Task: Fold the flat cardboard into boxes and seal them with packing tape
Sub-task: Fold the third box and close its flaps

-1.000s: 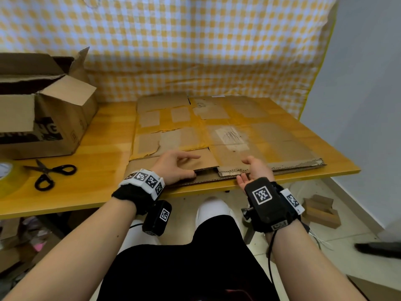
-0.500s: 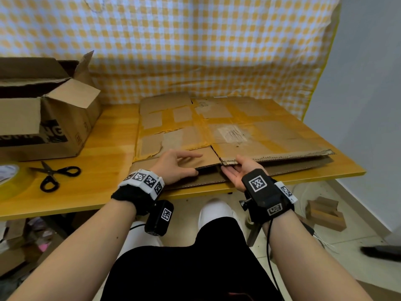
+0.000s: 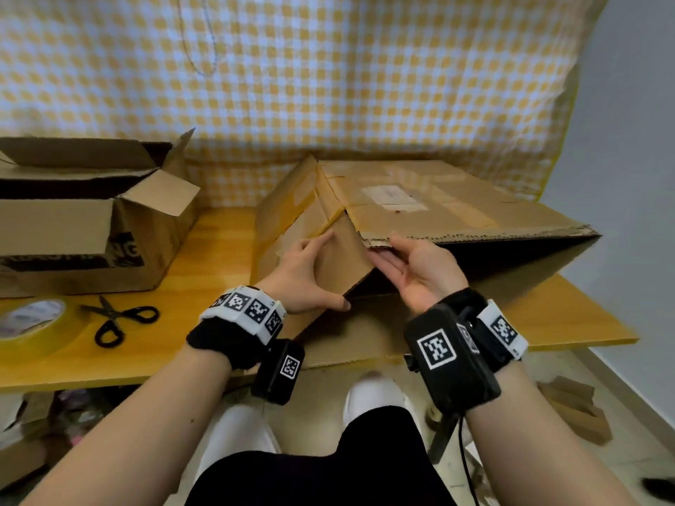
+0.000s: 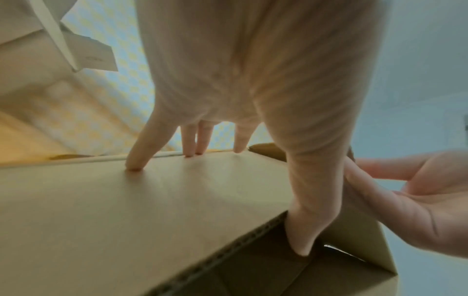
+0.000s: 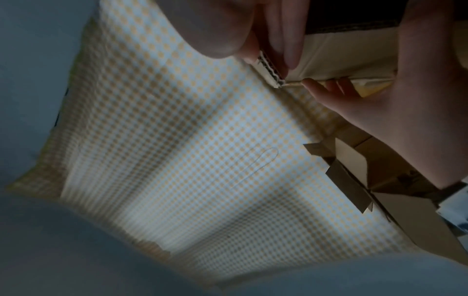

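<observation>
Cardboard (image 3: pixel 431 213) lifted open, hands (image 3: pixel 305 275) (image 3: pixel 423 272) apparently pinching.

The right hand (image 5: pixel 228 28) pinches the cardboard's (image 5: pixel 339 54) corrugated edge. The left hand (image 5: pixel 410 84) touches the cardboard just beside it, with checked cloth (image 5: pixel 177 160) behind.

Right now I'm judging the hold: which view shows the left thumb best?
Left wrist view: the left thumb hooks over the cardboard's corrugated edge, close up. Head view shows only its tip; right wrist view shows that hand's fingers, not the thumb.
</observation>
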